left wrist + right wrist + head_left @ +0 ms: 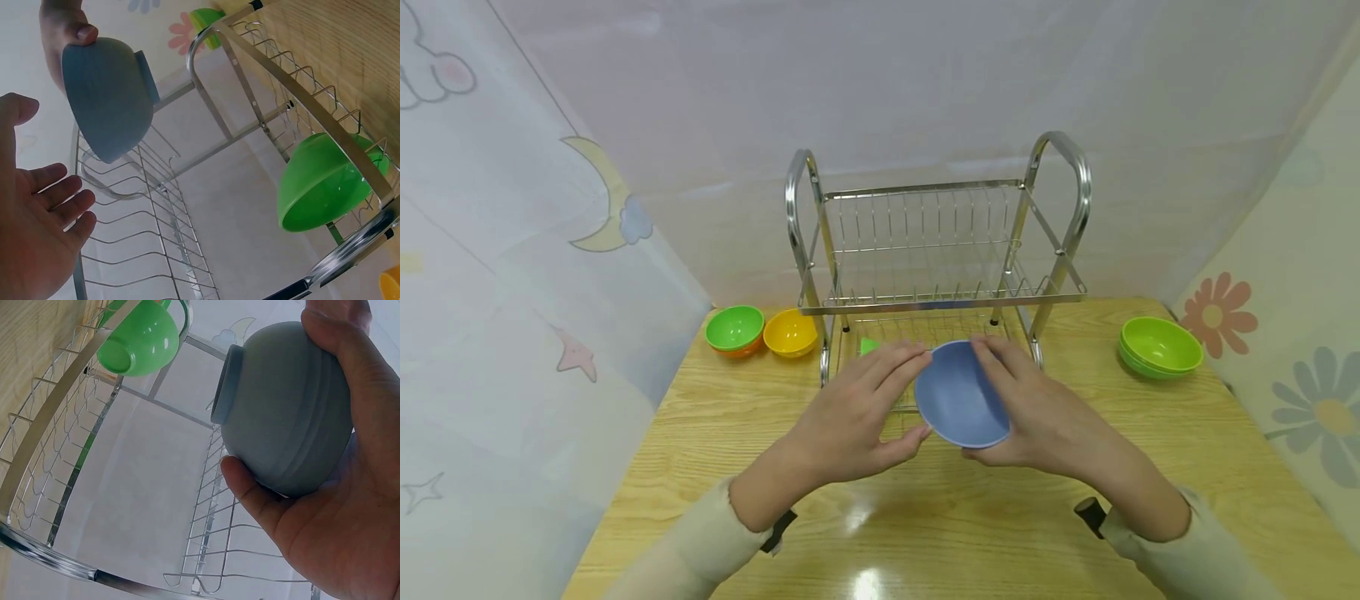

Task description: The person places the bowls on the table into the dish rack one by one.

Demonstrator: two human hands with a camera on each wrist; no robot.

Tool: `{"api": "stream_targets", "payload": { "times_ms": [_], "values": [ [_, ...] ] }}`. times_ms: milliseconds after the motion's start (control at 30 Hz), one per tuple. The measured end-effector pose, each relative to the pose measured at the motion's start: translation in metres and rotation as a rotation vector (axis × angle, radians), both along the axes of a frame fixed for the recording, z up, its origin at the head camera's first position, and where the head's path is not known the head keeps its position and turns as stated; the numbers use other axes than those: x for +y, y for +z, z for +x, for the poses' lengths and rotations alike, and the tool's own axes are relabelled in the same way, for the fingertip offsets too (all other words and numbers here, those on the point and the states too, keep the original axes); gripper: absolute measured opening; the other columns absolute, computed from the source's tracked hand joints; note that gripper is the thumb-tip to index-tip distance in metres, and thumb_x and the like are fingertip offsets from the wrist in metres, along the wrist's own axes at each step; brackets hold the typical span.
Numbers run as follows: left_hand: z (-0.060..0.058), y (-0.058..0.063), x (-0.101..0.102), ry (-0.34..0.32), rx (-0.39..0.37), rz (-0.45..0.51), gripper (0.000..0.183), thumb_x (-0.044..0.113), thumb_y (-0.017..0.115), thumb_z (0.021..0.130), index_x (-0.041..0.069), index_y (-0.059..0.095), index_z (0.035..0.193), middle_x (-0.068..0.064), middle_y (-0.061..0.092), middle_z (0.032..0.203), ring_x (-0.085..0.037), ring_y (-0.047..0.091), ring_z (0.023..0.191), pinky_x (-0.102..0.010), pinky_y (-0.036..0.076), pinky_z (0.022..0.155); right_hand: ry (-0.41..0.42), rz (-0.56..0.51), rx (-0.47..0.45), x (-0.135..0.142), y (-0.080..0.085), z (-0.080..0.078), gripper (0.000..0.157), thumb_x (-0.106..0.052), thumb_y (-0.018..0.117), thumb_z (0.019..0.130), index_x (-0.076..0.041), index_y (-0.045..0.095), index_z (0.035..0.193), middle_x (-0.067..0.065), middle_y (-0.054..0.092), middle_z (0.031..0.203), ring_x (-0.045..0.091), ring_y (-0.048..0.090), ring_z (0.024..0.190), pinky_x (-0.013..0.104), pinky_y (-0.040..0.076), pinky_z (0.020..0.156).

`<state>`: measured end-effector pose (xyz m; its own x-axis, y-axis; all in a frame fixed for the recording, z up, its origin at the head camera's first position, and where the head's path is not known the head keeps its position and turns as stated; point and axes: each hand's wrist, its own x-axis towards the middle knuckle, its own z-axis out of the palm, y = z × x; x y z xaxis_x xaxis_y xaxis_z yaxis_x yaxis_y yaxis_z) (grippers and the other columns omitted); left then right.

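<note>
A blue bowl (958, 396) is held up in front of the wire dish rack (925, 304), tilted so its inside faces the head camera. My right hand (1041, 412) grips its right side, with the thumb and fingers around the wall. In the right wrist view the bowl's (287, 412) outer wall and foot ring show close to the palm. My left hand (857, 412) is at the bowl's left, fingers extended; the left wrist view shows a gap between this hand (44, 219) and the bowl. A green bowl (325, 181) leans in the rack's lower tier, mostly hidden in the head view.
Left of the rack stand a green bowl (735, 327) stacked on an orange one (741, 351) and a yellow bowl (791, 333). Stacked lime-green bowls (1161, 346) are at the right. A wooden table (925, 533) bears everything, with printed cloth (925, 92) behind.
</note>
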<state>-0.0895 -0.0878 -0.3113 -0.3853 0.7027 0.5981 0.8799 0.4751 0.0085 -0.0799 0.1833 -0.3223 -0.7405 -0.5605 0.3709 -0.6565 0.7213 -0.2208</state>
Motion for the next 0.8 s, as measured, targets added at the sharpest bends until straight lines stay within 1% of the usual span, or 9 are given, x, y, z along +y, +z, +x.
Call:
{"api": "stream_targets", "payload": {
  "times_ms": [167,267,400,567,667,800],
  "values": [
    [-0.004,-0.009,0.0,0.021,-0.034,-0.028,0.076,0.043,0.072,0.088,0.0,0.048,0.145,-0.014,0.05,0.148,-0.027,0.049,0.136,-0.039,0.041,0.114,0.007,0.002,0.017,-0.003,0.0,0.0,0.129,-0.054,0.094,0.056,0.008,0.034,0.152,0.024,0.039,0.147,0.04,0.057,0.119,0.049,0.06,0.085],
    [-0.006,-0.013,0.0,0.037,-0.062,-0.055,0.078,0.047,0.07,0.09,0.0,0.046,0.147,-0.014,0.048,0.15,-0.027,0.047,0.139,-0.04,0.041,0.115,0.019,0.003,0.034,-0.005,-0.001,-0.001,0.128,-0.054,0.094,0.056,0.009,0.035,0.151,0.024,0.039,0.146,0.04,0.057,0.119,0.048,0.06,0.085],
    [-0.008,-0.016,0.001,0.047,-0.106,-0.089,0.081,0.051,0.068,0.091,0.002,0.043,0.151,-0.013,0.043,0.155,-0.027,0.045,0.141,-0.041,0.04,0.116,0.027,0.013,0.053,-0.008,-0.002,-0.001,0.129,-0.056,0.093,0.057,0.009,0.035,0.151,0.024,0.04,0.146,0.039,0.057,0.119,0.047,0.06,0.085],
    [-0.009,-0.019,0.002,0.061,-0.159,-0.126,0.091,0.058,0.068,0.088,0.004,0.037,0.154,-0.014,0.037,0.159,-0.029,0.044,0.142,-0.043,0.04,0.115,0.03,0.026,0.072,-0.01,-0.002,-0.002,0.128,-0.056,0.093,0.057,0.009,0.035,0.151,0.025,0.041,0.144,0.04,0.056,0.119,0.047,0.06,0.083],
    [-0.01,-0.021,0.003,0.071,-0.193,-0.151,0.097,0.061,0.068,0.087,0.004,0.033,0.156,-0.015,0.034,0.161,-0.031,0.043,0.143,-0.044,0.038,0.117,0.025,0.035,0.066,-0.011,-0.002,-0.002,0.128,-0.057,0.093,0.058,0.009,0.035,0.151,0.025,0.041,0.144,0.04,0.056,0.12,0.047,0.06,0.084],
    [-0.011,-0.023,0.004,0.082,-0.217,-0.178,0.105,0.066,0.069,0.085,0.004,0.027,0.159,-0.015,0.031,0.162,-0.031,0.041,0.144,-0.044,0.035,0.118,0.019,0.046,0.036,-0.014,-0.002,-0.001,0.128,-0.056,0.092,0.059,0.007,0.033,0.153,0.025,0.041,0.146,0.042,0.053,0.125,0.048,0.06,0.084]
  ]
}}
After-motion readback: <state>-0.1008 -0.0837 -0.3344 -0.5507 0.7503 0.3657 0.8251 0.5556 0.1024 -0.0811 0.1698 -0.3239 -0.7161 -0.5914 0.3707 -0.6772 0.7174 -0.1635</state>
